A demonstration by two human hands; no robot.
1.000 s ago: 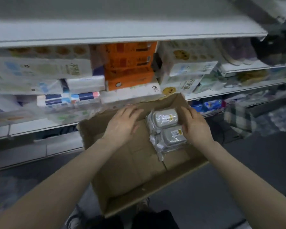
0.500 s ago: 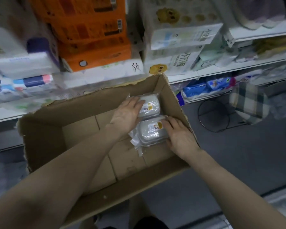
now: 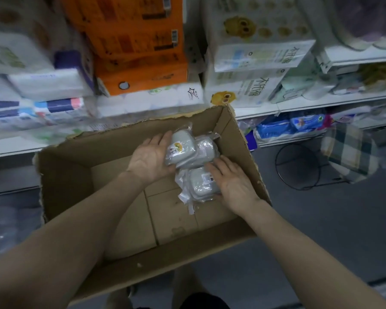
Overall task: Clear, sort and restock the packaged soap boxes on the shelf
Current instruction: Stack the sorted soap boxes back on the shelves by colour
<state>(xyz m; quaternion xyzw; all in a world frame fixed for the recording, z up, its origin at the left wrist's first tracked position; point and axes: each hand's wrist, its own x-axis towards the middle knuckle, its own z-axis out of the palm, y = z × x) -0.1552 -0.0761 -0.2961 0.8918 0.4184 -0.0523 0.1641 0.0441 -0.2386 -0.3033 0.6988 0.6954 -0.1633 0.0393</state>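
An open cardboard box (image 3: 65, 175) stands below me in front of the shelf. Three grey soap boxes in clear plastic wrap lie in its far right corner. My left hand (image 3: 152, 157) holds the top soap box (image 3: 181, 148) tilted up on its edge, fingers behind it and thumb below. A second soap box (image 3: 206, 148) lies behind it against the box wall. My right hand (image 3: 232, 181) rests flat on the nearest soap box (image 3: 198, 186), fingers straight over its label.
The shelf (image 3: 321, 103) behind the box carries orange tissue packs (image 3: 138, 52), white tissue packs (image 3: 250, 63) and blue packets (image 3: 288, 128) lower down. A black wire stand (image 3: 299, 166) and a checked cloth (image 3: 348, 150) are on the dark floor to the right.
My left hand has lifted one soap box and tilted it up, showing another behind it. My right hand has moved onto the near soap box. The camera has come closer.
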